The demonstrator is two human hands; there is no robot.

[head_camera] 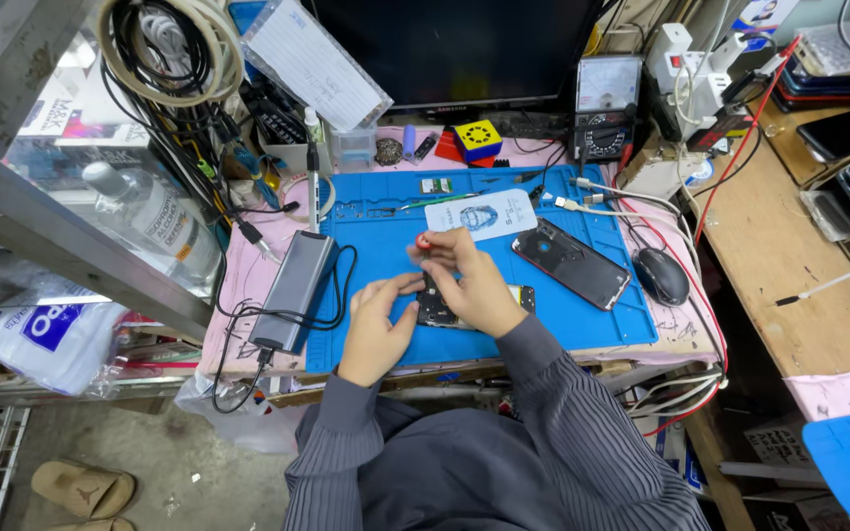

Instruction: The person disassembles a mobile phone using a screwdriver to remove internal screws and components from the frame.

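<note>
An opened black phone [437, 309] lies on the blue work mat [563, 324], its end showing past my fingers. My left hand [378, 320] rests on the phone's left edge and steadies it. My right hand [469, 280] is closed around a small screwdriver with a red cap [423, 241], held upright over the phone's upper part. The tip of the tool is hidden behind my fingers.
A second phone with a dark red frame [572, 263] lies on the mat to the right, beside a white card [482, 214]. A black mouse [661, 275] sits off the mat's right edge. A grey power bank [293, 291] with black cables lies left. A monitor [445, 49] and an analog meter [604, 106] stand behind.
</note>
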